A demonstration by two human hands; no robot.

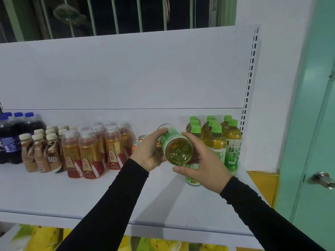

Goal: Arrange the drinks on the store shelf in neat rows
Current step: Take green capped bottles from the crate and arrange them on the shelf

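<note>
A green tea bottle [176, 147] lies tipped with its clear base toward me, above the white shelf [72, 192]. My left hand [148, 153] grips its left side and my right hand [203, 165] curls round its right side and base. Behind my right hand stand several green-capped tea bottles [230, 140] in rows. Left of my hands are orange cans [140, 141], partly hidden, then gold-and-red drink bottles [94, 151], brown coffee bottles [39, 153] and dark blue-capped soda bottles [10, 136].
The shelf's white back panel [126, 69] rises behind the drinks, with a slotted upright [251, 69] at the right. A mint-green door [317, 124] with a metal handle [324, 179] stands to the right. A yellow-green printed panel [45, 238] lies below the shelf's front edge.
</note>
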